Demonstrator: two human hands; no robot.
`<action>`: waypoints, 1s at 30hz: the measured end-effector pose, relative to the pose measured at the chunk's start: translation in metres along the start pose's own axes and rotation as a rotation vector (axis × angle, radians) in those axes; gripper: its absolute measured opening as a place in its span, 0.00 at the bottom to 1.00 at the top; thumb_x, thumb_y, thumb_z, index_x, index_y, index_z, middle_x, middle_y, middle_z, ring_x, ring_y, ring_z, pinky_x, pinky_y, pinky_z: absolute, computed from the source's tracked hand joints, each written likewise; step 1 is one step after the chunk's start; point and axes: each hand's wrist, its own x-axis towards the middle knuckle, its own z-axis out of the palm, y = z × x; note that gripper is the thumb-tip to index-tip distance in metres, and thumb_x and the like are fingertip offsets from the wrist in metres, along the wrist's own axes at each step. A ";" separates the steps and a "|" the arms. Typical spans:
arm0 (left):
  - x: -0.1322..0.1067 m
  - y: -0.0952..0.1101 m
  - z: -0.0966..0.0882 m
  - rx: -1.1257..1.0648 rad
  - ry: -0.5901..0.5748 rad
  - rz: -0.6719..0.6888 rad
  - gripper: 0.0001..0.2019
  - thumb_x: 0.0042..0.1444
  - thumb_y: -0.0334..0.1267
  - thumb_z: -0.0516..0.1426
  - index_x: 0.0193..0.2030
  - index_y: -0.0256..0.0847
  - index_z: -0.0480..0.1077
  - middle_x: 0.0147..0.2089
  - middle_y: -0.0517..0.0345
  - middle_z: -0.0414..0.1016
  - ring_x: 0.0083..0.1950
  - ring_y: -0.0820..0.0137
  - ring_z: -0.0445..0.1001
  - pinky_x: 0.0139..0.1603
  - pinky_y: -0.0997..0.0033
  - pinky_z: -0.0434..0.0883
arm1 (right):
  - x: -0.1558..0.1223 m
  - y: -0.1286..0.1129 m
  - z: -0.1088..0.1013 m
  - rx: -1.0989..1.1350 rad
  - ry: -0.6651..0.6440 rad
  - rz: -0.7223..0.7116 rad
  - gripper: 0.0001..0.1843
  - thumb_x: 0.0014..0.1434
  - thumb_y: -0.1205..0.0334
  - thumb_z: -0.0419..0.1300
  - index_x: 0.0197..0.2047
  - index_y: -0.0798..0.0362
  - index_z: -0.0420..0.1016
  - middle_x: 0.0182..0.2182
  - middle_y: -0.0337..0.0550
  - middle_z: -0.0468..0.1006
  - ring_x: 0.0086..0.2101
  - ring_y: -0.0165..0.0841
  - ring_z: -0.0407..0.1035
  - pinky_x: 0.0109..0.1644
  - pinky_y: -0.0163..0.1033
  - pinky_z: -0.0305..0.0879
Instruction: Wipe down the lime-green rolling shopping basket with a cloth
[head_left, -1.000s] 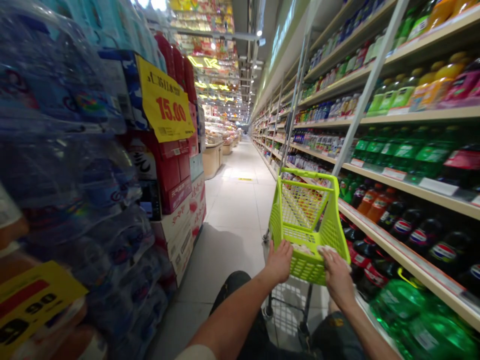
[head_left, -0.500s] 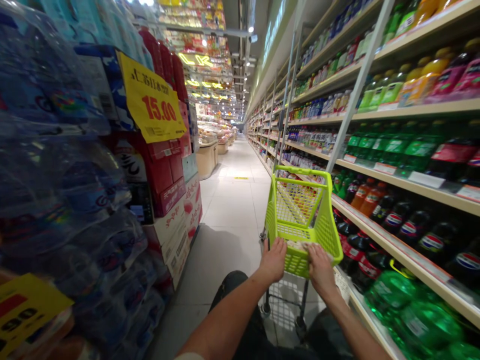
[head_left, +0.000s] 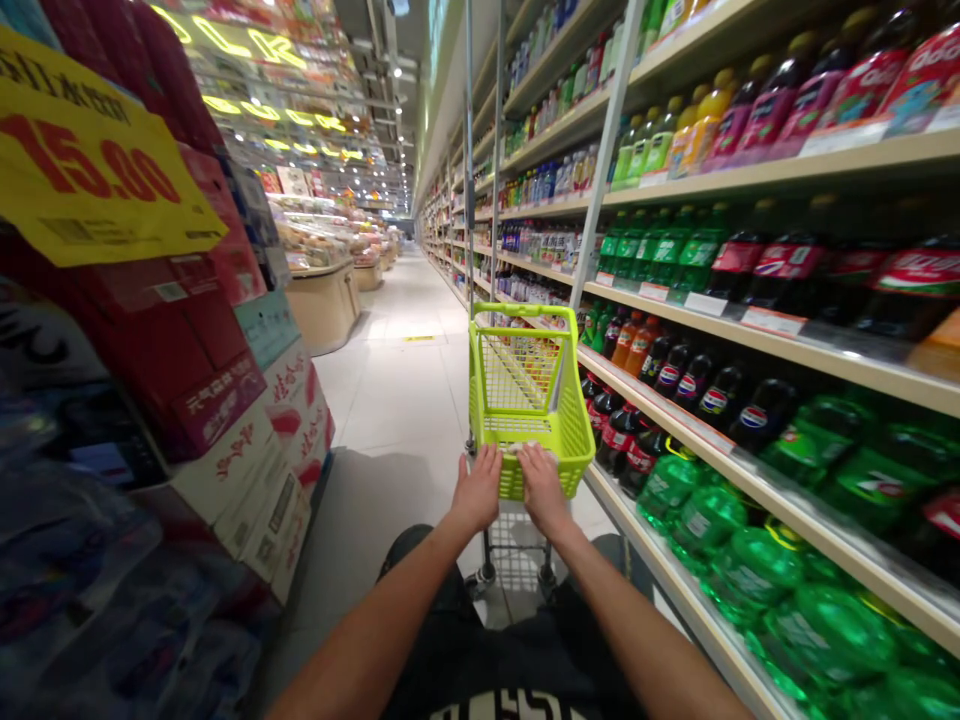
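A lime-green plastic shopping cart [head_left: 581, 430] stands in front of me on a grey wheeled frame. On the left part of its near rim lies my left hand [head_left: 478, 488], fingers curled over the edge. My right hand [head_left: 544, 488] grips the same rim a little to the right, its fingers also bent over. A pale, crumpled strip [head_left: 531, 449] shows along the rim by the fingers; I cannot tell what it is. The thumbs and the underside of the grip are mostly hidden. The part of the basket that I can see holds nothing.
Drink shelves [head_left: 652, 312] run along the right, close to the cart, with large green bottles [head_left: 772, 570] at the bottom. Stacked cartons [head_left: 225, 490] under a yellow price sign [head_left: 97, 150] crowd the left. A pale tiled aisle [head_left: 390, 370] leads ahead past wooden display counters [head_left: 322, 300].
The view has swung right and moved forward, so the cart and both hands appear farther left. The left-hand cartons have come nearer. Both hands stay on the rim, looking closer together.
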 end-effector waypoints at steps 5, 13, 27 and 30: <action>0.005 0.002 -0.007 -0.226 0.066 -0.082 0.34 0.43 0.24 0.46 0.61 0.35 0.48 0.65 0.48 0.46 0.66 0.63 0.43 0.61 0.45 0.40 | 0.011 -0.011 -0.011 0.288 -0.029 0.015 0.28 0.46 0.77 0.45 0.50 0.55 0.68 0.51 0.48 0.68 0.54 0.36 0.57 0.59 0.48 0.52; 0.012 0.049 -0.016 -1.676 0.207 -0.206 0.23 0.52 0.39 0.52 0.56 0.38 0.59 0.54 0.50 0.67 0.54 0.65 0.66 0.56 0.65 0.60 | 0.014 -0.043 -0.020 0.811 0.085 0.544 0.34 0.48 0.67 0.48 0.60 0.56 0.51 0.53 0.50 0.65 0.52 0.36 0.60 0.57 0.45 0.55; 0.048 -0.003 -0.003 -0.134 0.253 0.396 0.12 0.53 0.30 0.50 0.45 0.36 0.66 0.46 0.48 0.70 0.51 0.65 0.65 0.53 0.62 0.62 | 0.013 0.039 -0.007 -0.127 -0.092 0.168 0.17 0.52 0.63 0.46 0.39 0.53 0.74 0.32 0.46 0.77 0.37 0.40 0.68 0.51 0.54 0.49; 0.050 -0.010 -0.005 -0.017 0.224 0.517 0.11 0.56 0.32 0.48 0.44 0.35 0.65 0.43 0.49 0.71 0.48 0.67 0.67 0.50 0.66 0.63 | 0.008 0.047 -0.006 -0.115 -0.059 0.092 0.16 0.53 0.60 0.46 0.33 0.52 0.75 0.28 0.44 0.77 0.34 0.38 0.68 0.46 0.49 0.52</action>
